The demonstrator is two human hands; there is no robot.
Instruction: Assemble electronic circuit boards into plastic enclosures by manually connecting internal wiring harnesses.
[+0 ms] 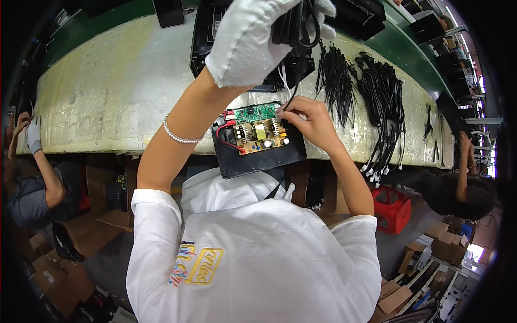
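Observation:
My left hand [245, 46], in a white glove, is raised over the bench and closed round a bundle of black cable [291, 29]. A thin dark lead runs down from there to my bare right hand [309, 118]. Its thumb and fingertips pinch the lead's end at the right edge of a green circuit board [259, 112]. Just nearer to me sits a tan power board [274, 141] with capacitors, a yellow transformer and a red wire. Both boards rest on a black panel [258, 168] overhanging the bench's front edge. The lead's very tip is hidden by my fingers.
Behind my left hand is a black housing [200, 48], partly covered. Black cable bundles [379, 102] lie on the bench [107, 97] to the right. A phone-like black slab [169, 13] lies far left. Other people work at both sides; a red stool [393, 207] stands right.

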